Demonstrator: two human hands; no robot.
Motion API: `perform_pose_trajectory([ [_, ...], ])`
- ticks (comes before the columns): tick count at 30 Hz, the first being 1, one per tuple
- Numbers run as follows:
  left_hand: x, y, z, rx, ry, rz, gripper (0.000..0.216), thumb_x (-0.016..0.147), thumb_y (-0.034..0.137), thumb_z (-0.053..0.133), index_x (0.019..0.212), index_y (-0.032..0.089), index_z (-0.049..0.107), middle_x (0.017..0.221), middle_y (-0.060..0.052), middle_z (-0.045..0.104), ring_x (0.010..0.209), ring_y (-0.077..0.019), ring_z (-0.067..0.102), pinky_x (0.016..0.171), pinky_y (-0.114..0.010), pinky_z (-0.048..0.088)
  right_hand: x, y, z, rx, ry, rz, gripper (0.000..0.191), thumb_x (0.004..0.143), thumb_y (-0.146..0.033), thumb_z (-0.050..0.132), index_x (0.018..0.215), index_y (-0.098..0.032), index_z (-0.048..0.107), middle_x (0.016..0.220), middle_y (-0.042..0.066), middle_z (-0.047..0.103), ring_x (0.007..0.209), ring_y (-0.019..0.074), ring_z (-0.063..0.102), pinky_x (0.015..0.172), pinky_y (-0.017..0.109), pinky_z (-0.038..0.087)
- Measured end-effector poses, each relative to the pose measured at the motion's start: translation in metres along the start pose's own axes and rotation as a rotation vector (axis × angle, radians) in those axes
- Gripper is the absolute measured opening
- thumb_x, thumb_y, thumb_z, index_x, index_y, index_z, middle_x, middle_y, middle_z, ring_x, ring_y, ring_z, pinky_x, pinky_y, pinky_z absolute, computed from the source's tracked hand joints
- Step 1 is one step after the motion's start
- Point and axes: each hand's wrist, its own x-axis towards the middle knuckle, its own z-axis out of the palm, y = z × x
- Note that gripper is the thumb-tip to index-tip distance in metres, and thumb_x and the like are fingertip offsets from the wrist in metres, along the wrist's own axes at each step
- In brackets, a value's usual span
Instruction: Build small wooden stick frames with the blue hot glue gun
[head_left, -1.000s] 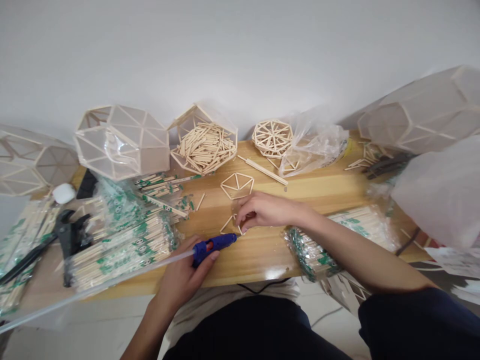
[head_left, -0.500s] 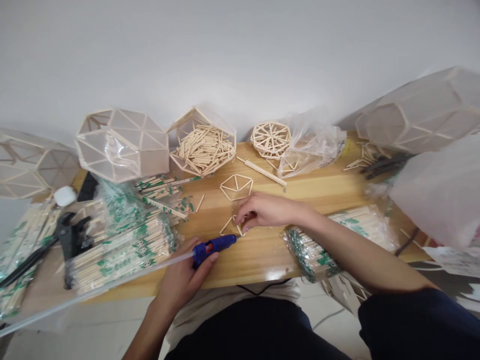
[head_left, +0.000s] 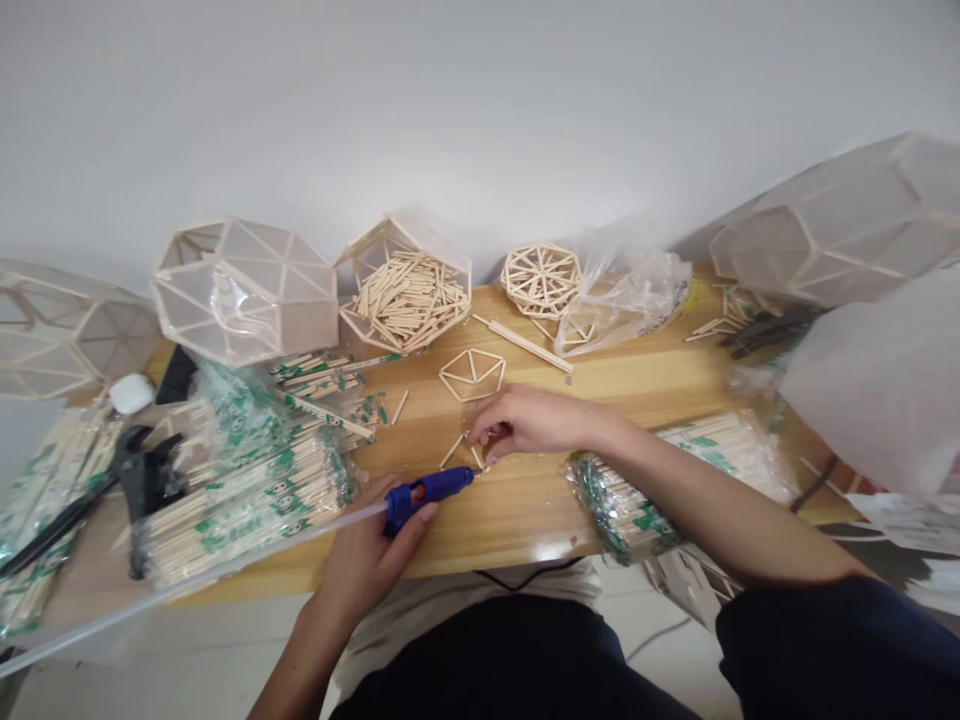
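My left hand [head_left: 367, 548] is wrapped round a blue hot glue gun [head_left: 427, 494], and a long clear glue stick [head_left: 225, 568] trails out of its back end. The gun's nozzle points right, close to the ends of some short wooden sticks [head_left: 453, 450] on the table. Over these sticks my right hand [head_left: 517, 422] is closed in a pinch; its fingertips hide part of them, and one stick seems to be held there. Just beyond lies a flat pentagon-like frame of sticks [head_left: 472, 398] with a V inside.
A polygonal holder [head_left: 342, 330] full of short sticks stands by the wall, beside a ball-shaped stick frame [head_left: 541, 280] and a plastic bag [head_left: 626, 290]. Wrapped chopstick packs lie left [head_left: 255, 505] and right [head_left: 637, 500]. Black cutters [head_left: 139, 470] lie far left.
Almost nothing differs. The glue gun's nozzle has shifted very slightly near the stick ends, while my right hand stays in place.
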Motion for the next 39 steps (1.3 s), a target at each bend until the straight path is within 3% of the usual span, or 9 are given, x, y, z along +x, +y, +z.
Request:
perform_pose_trajectory([
  [3, -0.002, -0.005, -0.002, -0.032, 0.075, -0.061, 0.035, 0.095, 0.056, 0.064, 0.095, 0.023, 0.076, 0.088, -0.005, 0.078, 0.080, -0.0249, 0.074, 0.072, -0.033, 0.059, 0.000, -0.002, -0.002, 0.004, 0.011, 0.052, 0.037, 0.085, -0.016, 0.091, 0.119, -0.019, 0.079, 0.089, -0.001, 0.076, 0.077, 0.0131, 0.068, 0.073, 0.025, 0.050],
  [8, -0.009, 0.000, -0.017, -0.129, 0.159, -0.151, 0.050, 0.098, 0.056, 0.060, 0.061, 0.023, 0.065, 0.053, 0.000, 0.062, 0.049, -0.0166, 0.056, 0.053, -0.029, 0.047, -0.001, -0.005, -0.004, 0.010, 0.013, 0.081, 0.040, 0.083, -0.013, 0.091, 0.121, -0.017, 0.078, 0.087, -0.001, 0.075, 0.075, 0.0129, 0.067, 0.072, 0.025, 0.049],
  [12, -0.011, 0.008, -0.043, -0.209, 0.357, -0.372, 0.054, 0.102, 0.059, 0.054, 0.065, 0.022, 0.062, 0.055, -0.001, 0.062, 0.047, -0.0154, 0.051, 0.050, -0.030, 0.041, -0.001, -0.005, -0.004, -0.003, 0.024, 0.073, 0.037, 0.083, -0.013, 0.091, 0.118, -0.016, 0.078, 0.088, 0.000, 0.074, 0.075, 0.0131, 0.065, 0.071, 0.026, 0.049],
  [15, -0.002, 0.000, -0.067, 0.020, 0.479, -0.471, 0.059, 0.105, 0.061, 0.046, 0.065, 0.021, 0.063, 0.058, -0.003, 0.064, 0.057, -0.0198, 0.057, 0.056, -0.032, 0.041, -0.001, -0.006, -0.004, -0.005, 0.032, 0.053, 0.031, 0.087, -0.018, 0.088, 0.116, -0.017, 0.079, 0.088, 0.000, 0.074, 0.073, 0.0128, 0.064, 0.072, 0.026, 0.049],
  [22, 0.028, -0.023, -0.091, 0.251, 0.283, -0.570, 0.056, 0.097, 0.063, 0.044, 0.061, 0.023, 0.059, 0.056, -0.003, 0.060, 0.060, -0.0219, 0.055, 0.059, -0.034, 0.039, -0.002, -0.007, -0.004, 0.014, 0.040, 0.053, 0.028, 0.089, -0.026, 0.087, 0.113, -0.015, 0.079, 0.087, 0.001, 0.072, 0.072, 0.0129, 0.062, 0.070, 0.026, 0.049],
  [28, 0.030, -0.028, -0.081, 0.219, 0.316, -0.535, 0.054, 0.076, 0.078, 0.064, 0.067, 0.025, 0.056, 0.059, 0.001, 0.060, 0.060, -0.0210, 0.056, 0.060, -0.033, 0.038, -0.001, -0.006, -0.003, 0.028, 0.037, 0.057, 0.031, 0.084, -0.019, 0.091, 0.113, -0.016, 0.078, 0.085, -0.001, 0.071, 0.070, 0.0122, 0.061, 0.070, 0.026, 0.048],
  [34, 0.023, -0.020, -0.079, 0.271, 0.401, -0.540, 0.049, 0.081, 0.071, 0.067, 0.097, 0.025, 0.068, 0.082, -0.003, 0.073, 0.079, -0.0281, 0.070, 0.072, -0.037, 0.050, -0.002, -0.005, -0.003, 0.025, 0.037, 0.058, 0.033, 0.083, -0.017, 0.091, 0.113, -0.016, 0.079, 0.083, -0.002, 0.070, 0.069, 0.0115, 0.060, 0.070, 0.025, 0.048],
  [37, 0.012, -0.007, -0.069, 0.471, 0.495, -0.404, 0.041, 0.094, 0.062, 0.061, 0.104, 0.024, 0.069, 0.093, -0.006, 0.072, 0.084, -0.0280, 0.069, 0.073, -0.038, 0.050, -0.002, -0.007, -0.004, 0.026, 0.035, 0.064, 0.030, 0.085, -0.021, 0.090, 0.113, -0.017, 0.079, 0.084, -0.001, 0.070, 0.070, 0.0120, 0.061, 0.071, 0.026, 0.049],
  [39, 0.003, 0.003, -0.053, 0.505, 0.558, -0.206, 0.030, 0.100, 0.051, 0.061, 0.101, 0.022, 0.069, 0.093, -0.006, 0.070, 0.083, -0.0254, 0.067, 0.072, -0.037, 0.050, -0.002, -0.008, -0.005, 0.030, 0.030, 0.060, 0.028, 0.086, -0.022, 0.089, 0.112, -0.017, 0.079, 0.084, -0.001, 0.070, 0.071, 0.0124, 0.061, 0.072, 0.027, 0.049],
])
